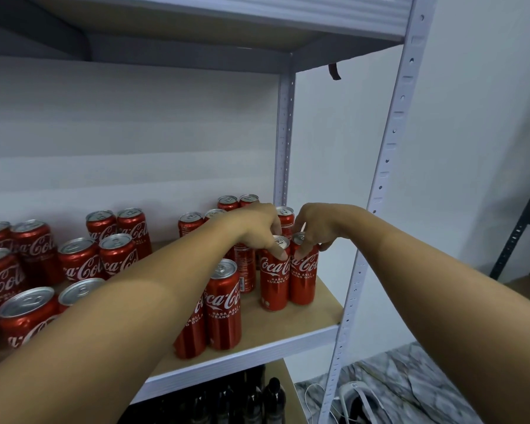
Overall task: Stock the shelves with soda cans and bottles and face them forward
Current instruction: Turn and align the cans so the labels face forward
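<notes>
Shelving of grey metal (377, 191) carries a wooden shelf board (291, 325) crowded with red Coca-Cola cans, and dark bottles (251, 402) stand on the level below. Two slim cans stand touching near the board's right end, logos forward. The left hand (257, 228) pinches the rim of the left can (274, 273) from above with curled fingertips; the right hand (315, 224) does likewise on the right can (303, 270). Full cans like these are probably fairly heavy for their size, rigid while sealed, smooth and a little slippery, and tall enough to tip. Gripping the top rim suits twisting; for lifting, a grip round the body would likely be surer.
</notes>
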Action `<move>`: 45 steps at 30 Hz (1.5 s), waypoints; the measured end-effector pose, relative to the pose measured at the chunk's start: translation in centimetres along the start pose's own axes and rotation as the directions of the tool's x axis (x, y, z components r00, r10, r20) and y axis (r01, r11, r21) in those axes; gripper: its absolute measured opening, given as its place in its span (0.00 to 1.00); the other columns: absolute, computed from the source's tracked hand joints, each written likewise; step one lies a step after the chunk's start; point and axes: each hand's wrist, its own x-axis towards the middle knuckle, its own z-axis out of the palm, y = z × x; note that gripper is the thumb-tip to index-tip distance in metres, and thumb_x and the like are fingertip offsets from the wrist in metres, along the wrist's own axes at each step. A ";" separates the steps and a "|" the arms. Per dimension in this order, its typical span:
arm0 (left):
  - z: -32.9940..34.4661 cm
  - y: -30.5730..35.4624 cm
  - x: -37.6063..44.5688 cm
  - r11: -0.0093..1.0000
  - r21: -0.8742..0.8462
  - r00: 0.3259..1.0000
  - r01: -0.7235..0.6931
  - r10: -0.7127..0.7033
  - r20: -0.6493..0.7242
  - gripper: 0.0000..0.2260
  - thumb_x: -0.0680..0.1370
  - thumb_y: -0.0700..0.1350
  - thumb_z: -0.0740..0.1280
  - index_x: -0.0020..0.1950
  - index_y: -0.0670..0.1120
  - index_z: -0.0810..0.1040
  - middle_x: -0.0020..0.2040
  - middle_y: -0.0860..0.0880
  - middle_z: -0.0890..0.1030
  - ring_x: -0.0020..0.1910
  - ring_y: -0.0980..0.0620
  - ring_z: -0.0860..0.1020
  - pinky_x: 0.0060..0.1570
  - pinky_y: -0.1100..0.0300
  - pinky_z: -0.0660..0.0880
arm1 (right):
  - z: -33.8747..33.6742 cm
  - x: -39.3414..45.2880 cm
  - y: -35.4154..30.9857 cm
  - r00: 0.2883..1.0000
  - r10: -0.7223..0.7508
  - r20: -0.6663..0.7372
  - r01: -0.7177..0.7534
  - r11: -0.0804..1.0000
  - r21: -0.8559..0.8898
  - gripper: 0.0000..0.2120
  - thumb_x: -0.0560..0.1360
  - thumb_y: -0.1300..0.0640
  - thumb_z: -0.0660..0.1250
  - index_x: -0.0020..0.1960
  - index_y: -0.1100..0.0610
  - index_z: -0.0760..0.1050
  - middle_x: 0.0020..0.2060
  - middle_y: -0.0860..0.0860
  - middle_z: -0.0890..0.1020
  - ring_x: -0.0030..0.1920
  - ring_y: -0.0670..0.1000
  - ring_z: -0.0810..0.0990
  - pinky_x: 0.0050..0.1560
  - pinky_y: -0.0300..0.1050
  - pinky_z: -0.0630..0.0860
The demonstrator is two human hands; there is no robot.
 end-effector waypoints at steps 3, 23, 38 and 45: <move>0.2 -0.1 -0.1 1.000 -0.030 1.000 0.004 -0.004 0.002 0.28 0.70 0.52 0.80 0.68 0.48 0.79 0.63 0.49 0.82 0.59 0.49 0.81 0.62 0.49 0.78 | 0.1 0.0 0.1 0.999 -0.045 -0.007 0.044 0.998 -0.049 0.27 0.70 0.59 0.78 0.68 0.60 0.76 0.62 0.54 0.79 0.58 0.58 0.80 0.45 0.45 0.84; 0.6 0.3 -2.1 0.987 -0.152 0.997 -0.060 0.065 0.029 0.19 0.72 0.50 0.80 0.59 0.45 0.84 0.51 0.50 0.87 0.50 0.52 0.85 0.50 0.50 0.84 | 0.6 -1.2 0.8 0.994 -0.070 0.083 0.064 0.995 0.072 0.29 0.70 0.65 0.77 0.69 0.57 0.76 0.64 0.57 0.79 0.59 0.63 0.80 0.50 0.53 0.84; 0.9 0.4 -5.1 0.962 -0.263 0.995 -0.070 0.085 0.048 0.21 0.70 0.48 0.81 0.60 0.44 0.84 0.52 0.48 0.87 0.52 0.50 0.85 0.48 0.52 0.85 | 1.6 -3.8 0.5 0.991 -0.081 0.103 0.058 0.975 0.212 0.27 0.69 0.65 0.78 0.67 0.58 0.77 0.60 0.56 0.82 0.57 0.60 0.82 0.49 0.52 0.85; 1.3 0.7 -5.5 0.970 -0.228 0.996 -0.086 0.089 0.003 0.22 0.70 0.50 0.81 0.60 0.44 0.84 0.54 0.49 0.86 0.53 0.50 0.85 0.46 0.53 0.85 | 1.9 -4.2 0.7 0.993 -0.091 0.078 0.069 0.966 0.248 0.25 0.70 0.67 0.77 0.66 0.57 0.78 0.61 0.56 0.81 0.57 0.61 0.82 0.44 0.49 0.85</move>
